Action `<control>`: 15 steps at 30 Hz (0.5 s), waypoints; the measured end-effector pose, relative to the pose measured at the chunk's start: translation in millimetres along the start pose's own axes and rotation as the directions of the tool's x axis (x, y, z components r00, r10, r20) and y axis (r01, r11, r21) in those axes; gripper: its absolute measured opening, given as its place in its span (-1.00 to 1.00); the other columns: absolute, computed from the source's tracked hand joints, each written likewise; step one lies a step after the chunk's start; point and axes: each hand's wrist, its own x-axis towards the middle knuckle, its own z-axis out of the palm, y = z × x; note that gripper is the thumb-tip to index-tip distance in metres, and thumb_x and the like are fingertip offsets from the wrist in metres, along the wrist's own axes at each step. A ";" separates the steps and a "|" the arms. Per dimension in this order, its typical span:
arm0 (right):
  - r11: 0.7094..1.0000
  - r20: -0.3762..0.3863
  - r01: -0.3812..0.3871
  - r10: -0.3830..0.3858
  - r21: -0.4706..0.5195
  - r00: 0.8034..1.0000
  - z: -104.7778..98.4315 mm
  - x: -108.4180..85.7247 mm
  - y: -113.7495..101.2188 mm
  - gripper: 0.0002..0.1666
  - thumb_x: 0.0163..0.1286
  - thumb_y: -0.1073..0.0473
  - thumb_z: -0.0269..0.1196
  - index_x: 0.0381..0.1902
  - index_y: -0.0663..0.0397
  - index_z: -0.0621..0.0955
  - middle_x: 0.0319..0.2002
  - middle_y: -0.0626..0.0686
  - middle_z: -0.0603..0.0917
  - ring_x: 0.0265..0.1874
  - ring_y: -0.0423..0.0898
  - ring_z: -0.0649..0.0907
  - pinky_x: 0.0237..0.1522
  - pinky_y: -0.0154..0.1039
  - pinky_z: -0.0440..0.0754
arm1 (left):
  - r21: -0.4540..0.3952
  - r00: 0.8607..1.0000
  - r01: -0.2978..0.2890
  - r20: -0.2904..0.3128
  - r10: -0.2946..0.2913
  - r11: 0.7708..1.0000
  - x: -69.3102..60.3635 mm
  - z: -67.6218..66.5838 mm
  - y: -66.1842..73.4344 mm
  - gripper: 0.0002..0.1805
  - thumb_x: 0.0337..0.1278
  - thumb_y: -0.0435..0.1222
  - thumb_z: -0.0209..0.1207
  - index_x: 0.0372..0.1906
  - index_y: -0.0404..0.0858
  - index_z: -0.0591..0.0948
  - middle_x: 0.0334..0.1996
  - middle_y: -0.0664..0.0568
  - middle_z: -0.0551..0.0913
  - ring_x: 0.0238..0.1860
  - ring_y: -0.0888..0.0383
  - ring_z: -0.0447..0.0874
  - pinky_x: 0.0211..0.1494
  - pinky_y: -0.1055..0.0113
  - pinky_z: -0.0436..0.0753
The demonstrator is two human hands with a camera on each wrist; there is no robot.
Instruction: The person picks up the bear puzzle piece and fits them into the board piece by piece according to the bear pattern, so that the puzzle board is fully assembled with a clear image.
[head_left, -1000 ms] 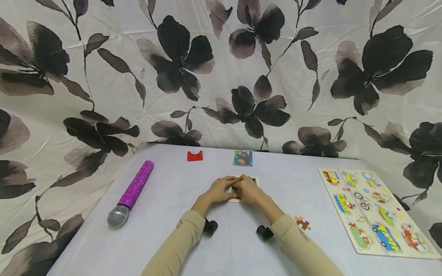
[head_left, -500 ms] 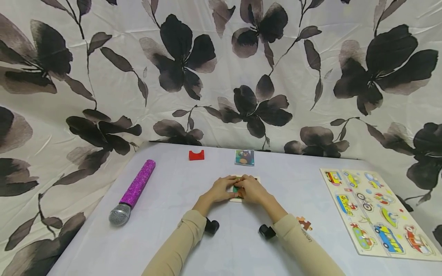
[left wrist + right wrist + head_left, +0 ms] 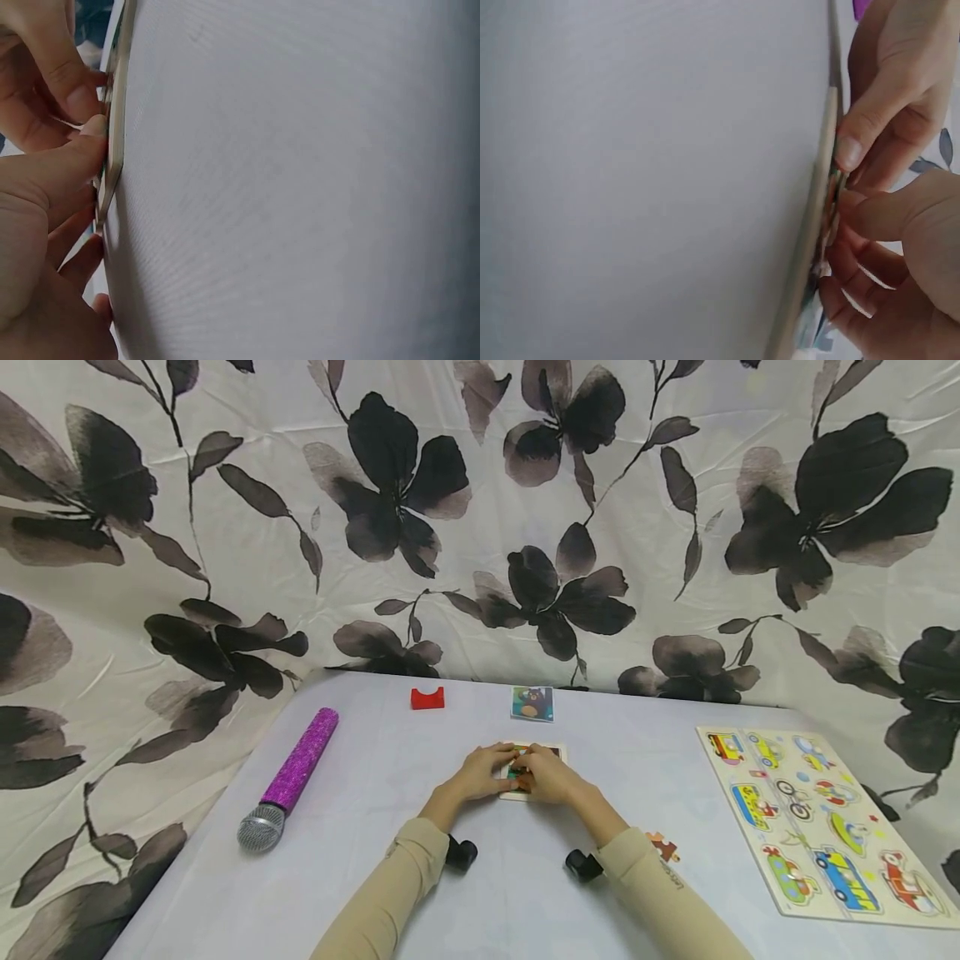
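A small wooden jigsaw board (image 3: 514,796) lies flat mid-table, with green and brown picture parts showing between the hands. My left hand (image 3: 477,774) holds its left side, the thumb at the near part and the fingers farther back. From the right, my right hand (image 3: 553,777) reaches over the board with curled fingers and pinches a puzzle piece, mostly hidden under them. In the left wrist view the left thumb (image 3: 91,131) lies on the board's edge (image 3: 116,142), close to the right fingers. The right wrist view shows both thumbs nearly meeting above the board (image 3: 808,225).
A brown puzzle piece (image 3: 663,846) lies by the right sleeve. Behind the hands are a bear picture card (image 3: 532,702) and a red notched block (image 3: 427,698). A purple glitter microphone (image 3: 300,760) lies left; a large vehicle puzzle board (image 3: 817,818) lies right.
The head view has shifted slightly. My right fingers have moved a little over the board, and a bit of orange-brown shows again beside the right thumb. My left hand stays in place.
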 end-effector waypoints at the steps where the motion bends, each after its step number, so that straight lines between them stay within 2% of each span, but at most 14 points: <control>1: 1.000 -0.007 0.001 -0.001 0.000 1.000 0.7 -0.8 0.7 -0.78 0.23 0.39 0.24 -0.14 0.29 0.66 -0.22 0.15 0.63 -0.24 -0.01 0.54 -0.15 -0.08 0.55 | 0.001 1.000 -0.002 0.001 0.002 1.000 -0.3 0.0 0.5 -0.40 0.11 -0.24 0.27 0.23 -0.42 0.43 0.29 -0.20 0.37 0.36 -0.17 0.21 0.37 -0.20 0.09; 6: 1.000 -0.063 0.008 -0.010 -0.020 0.998 4.4 -1.5 1.8 -0.76 0.21 0.36 0.28 -0.14 0.30 0.68 -0.19 0.17 0.63 -0.19 0.04 0.56 -0.09 -0.05 0.55 | 0.016 1.000 -0.003 0.011 0.003 1.000 0.3 -1.3 2.2 -0.41 0.12 -0.23 0.26 0.24 -0.41 0.43 0.30 -0.18 0.36 0.36 -0.16 0.22 0.36 -0.20 0.11; 7: 1.000 -0.070 0.009 -0.011 -0.026 0.998 4.8 -1.1 1.8 -0.75 0.21 0.34 0.29 -0.14 0.30 0.69 -0.19 0.17 0.62 -0.18 0.05 0.56 -0.08 -0.05 0.54 | 0.029 1.000 -0.028 0.002 0.028 0.999 9.4 10.4 -18.0 -0.38 0.15 -0.16 0.24 0.26 -0.36 0.42 0.32 -0.13 0.34 0.37 -0.12 0.20 0.38 -0.17 0.09; 12: 1.000 -0.074 -0.009 0.010 0.014 0.997 4.2 1.8 0.8 -0.77 0.18 0.38 0.29 -0.16 0.33 0.69 -0.22 0.18 0.68 -0.21 0.05 0.60 -0.12 -0.06 0.56 | 0.023 0.999 -0.039 0.008 0.039 0.999 8.6 8.5 -17.6 -0.37 0.16 -0.14 0.23 0.27 -0.38 0.40 0.32 -0.16 0.34 0.37 -0.16 0.19 0.37 -0.18 0.10; 13: 0.999 -0.073 -0.020 0.023 0.042 0.997 4.3 2.1 1.4 -0.75 0.17 0.41 0.28 -0.15 0.34 0.68 -0.22 0.19 0.69 -0.23 0.03 0.61 -0.14 -0.08 0.57 | 0.026 0.999 -0.043 0.009 0.043 0.999 7.8 8.8 -16.9 -0.37 0.16 -0.15 0.22 0.28 -0.38 0.40 0.33 -0.16 0.33 0.37 -0.16 0.19 0.37 -0.18 0.10; 14: 0.997 -0.069 -0.031 0.036 0.078 0.997 4.0 2.2 1.9 -0.74 0.16 0.44 0.27 -0.14 0.35 0.67 -0.23 0.19 0.69 -0.25 0.01 0.62 -0.18 -0.11 0.59 | 0.013 0.999 -0.023 0.022 0.023 1.000 -1.7 -3.1 3.8 -0.39 0.15 -0.22 0.23 0.26 -0.42 0.40 0.31 -0.22 0.34 0.36 -0.21 0.20 0.35 -0.21 0.11; 15: 0.993 -0.064 -0.043 0.051 0.112 0.997 4.0 2.3 3.1 -0.71 0.15 0.46 0.26 -0.12 0.35 0.66 -0.24 0.19 0.69 -0.31 0.00 0.62 -0.24 -0.14 0.60 | 0.018 0.999 -0.027 0.024 0.027 0.999 -2.0 -2.2 4.2 -0.40 0.15 -0.23 0.22 0.26 -0.41 0.40 0.31 -0.22 0.34 0.35 -0.21 0.20 0.35 -0.21 0.11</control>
